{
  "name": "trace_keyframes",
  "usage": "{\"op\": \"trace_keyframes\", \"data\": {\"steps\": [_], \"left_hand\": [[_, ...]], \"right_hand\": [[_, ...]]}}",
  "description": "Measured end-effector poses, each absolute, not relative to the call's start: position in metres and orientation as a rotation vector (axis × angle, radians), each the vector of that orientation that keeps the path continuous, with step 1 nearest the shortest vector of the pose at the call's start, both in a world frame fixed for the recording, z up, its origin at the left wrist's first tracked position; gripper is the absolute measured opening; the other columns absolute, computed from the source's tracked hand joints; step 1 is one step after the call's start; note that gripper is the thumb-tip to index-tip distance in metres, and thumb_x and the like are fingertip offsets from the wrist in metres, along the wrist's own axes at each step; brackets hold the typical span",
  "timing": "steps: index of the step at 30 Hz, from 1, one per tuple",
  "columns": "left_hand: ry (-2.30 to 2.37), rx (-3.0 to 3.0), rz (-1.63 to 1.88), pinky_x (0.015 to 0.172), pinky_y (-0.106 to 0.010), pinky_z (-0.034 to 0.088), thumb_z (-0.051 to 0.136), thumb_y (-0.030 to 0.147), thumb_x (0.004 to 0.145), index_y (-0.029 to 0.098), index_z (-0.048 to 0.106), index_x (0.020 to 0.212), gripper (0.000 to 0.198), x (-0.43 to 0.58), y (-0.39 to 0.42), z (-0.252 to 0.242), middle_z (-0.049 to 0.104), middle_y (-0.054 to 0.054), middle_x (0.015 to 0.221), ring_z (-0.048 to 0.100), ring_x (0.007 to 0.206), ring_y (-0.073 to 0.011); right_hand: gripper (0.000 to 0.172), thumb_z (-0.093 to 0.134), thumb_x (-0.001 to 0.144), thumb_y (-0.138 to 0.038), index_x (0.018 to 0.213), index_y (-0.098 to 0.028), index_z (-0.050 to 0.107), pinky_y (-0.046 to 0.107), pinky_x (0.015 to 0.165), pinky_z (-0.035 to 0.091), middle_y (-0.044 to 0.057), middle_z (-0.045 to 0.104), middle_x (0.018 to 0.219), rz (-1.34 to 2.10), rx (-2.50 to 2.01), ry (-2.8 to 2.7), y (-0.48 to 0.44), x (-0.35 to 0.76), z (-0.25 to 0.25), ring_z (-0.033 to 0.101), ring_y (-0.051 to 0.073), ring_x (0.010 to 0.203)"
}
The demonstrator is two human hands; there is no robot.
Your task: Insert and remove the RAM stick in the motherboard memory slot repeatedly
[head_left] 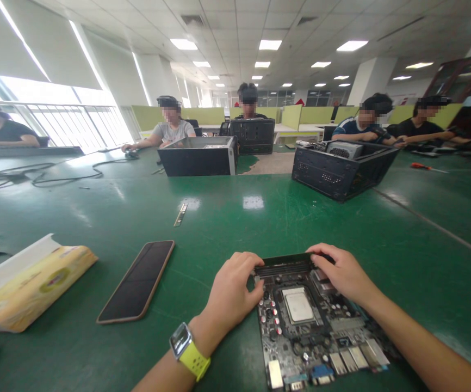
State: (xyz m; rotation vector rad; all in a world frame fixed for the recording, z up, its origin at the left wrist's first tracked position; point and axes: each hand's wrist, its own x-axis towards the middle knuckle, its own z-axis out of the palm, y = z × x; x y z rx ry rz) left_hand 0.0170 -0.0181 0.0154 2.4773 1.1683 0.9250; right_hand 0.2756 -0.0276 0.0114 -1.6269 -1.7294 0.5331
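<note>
Yellow soft pack [43, 288], toward the near left of the green bench [219, 218] — its print is too small to read. The circuit board [313, 326] lies flat toward the bench's near edge. A thin dark stick [286, 261] stands along the board's far edge. The right hand [344, 272] pinches the stick's right end, fingers close together. The left hand [231, 283] is half curled at the board's far left corner, touching — I can't tell if it grips. A phone [137, 283] lies between the left hand and the pack.
</note>
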Motion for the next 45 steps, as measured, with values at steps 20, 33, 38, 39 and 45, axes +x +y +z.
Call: {"op": "trace_keyframes", "data": {"steps": [20,33,38,39,45], "left_hand": [[1.156,2.506,0.924,0.084,-0.037,0.048,0.058,0.012,0.073,0.019,0.06,0.095,0.023,0.017,-0.0173,0.0141,0.063,-0.005,0.099,0.055,0.094,-0.0219],[1.147,2.505,0.917,0.084,-0.037,0.048,0.059,0.013,0.073,0.019,0.061,0.094,0.021,0.0169,-0.0184,0.0138,0.062,-0.006,0.1,0.055,0.094,-0.0223],[1.144,2.51,0.906,0.084,-0.037,0.049,0.058,0.012,0.074,0.019,0.061,0.096,0.023,0.0169,-0.0181,0.0142,0.063,-0.006,0.1,0.056,0.094,-0.0223],[1.149,2.51,0.907,0.084,-0.037,0.049,0.058,0.013,0.074,0.019,0.061,0.096,0.023,0.017,-0.0183,0.0144,0.063,-0.006,0.1,0.056,0.094,-0.0224],[1.154,2.516,0.923,0.083,-0.037,0.049,0.059,0.013,0.073,0.019,0.061,0.096,0.024,0.017,-0.0183,0.0149,0.063,-0.006,0.099,0.056,0.093,-0.0219]], "right_hand": [[0.023,0.048,0.082,-0.028,0.089,-0.023,0.068,0.032,0.084,0.042,0.001,0.07,0.094,0.542,-1.612,-1.756,-0.0253,0.2757,0.0115,0.062,0.02,0.091],[0.024,0.048,0.079,-0.028,0.087,-0.023,0.069,0.034,0.082,0.046,0.002,0.071,0.092,0.47,-1.631,-1.791,-0.0253,0.2773,0.0103,0.063,0.021,0.089],[0.023,0.048,0.079,-0.028,0.085,-0.023,0.069,0.032,0.078,0.047,0.001,0.071,0.09,0.463,-1.651,-1.784,-0.0266,0.2762,0.0128,0.064,0.02,0.083],[0.022,0.048,0.079,-0.028,0.085,-0.023,0.069,0.032,0.078,0.046,0.001,0.071,0.09,0.457,-1.65,-1.789,-0.0266,0.2761,0.0129,0.064,0.02,0.084],[0.022,0.049,0.079,-0.028,0.087,-0.023,0.069,0.034,0.082,0.045,0.002,0.071,0.093,0.448,-1.651,-1.815,-0.0261,0.2769,0.0115,0.063,0.021,0.089]]}}
